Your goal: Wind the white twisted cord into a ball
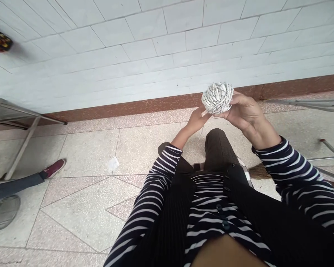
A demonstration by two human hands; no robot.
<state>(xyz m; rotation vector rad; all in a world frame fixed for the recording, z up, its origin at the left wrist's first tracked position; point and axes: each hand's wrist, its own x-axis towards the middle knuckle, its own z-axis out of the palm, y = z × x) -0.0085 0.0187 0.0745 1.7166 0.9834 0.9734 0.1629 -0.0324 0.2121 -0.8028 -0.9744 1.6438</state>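
In the head view, both hands hold a white corded ball (pixel 217 97) up between them: the left hand (pixel 196 120) grips its lower left side, the right hand (pixel 245 113) its right. The coiling looks well advanced (a full, rounded face, at least on this side); whether any work remains behind cannot be told. Beneath the hands is a speckled floor (pixel 147 148); beyond them, a tiled wall (pixel 144 40). Well left lie a white scrap (pixel 113 163) and another person's shoe (pixel 55 168).

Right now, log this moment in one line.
left hand: at ball, lower left, grip partly hidden | right hand: holding ball, right side | ball: whitish, twisted strands, above floor
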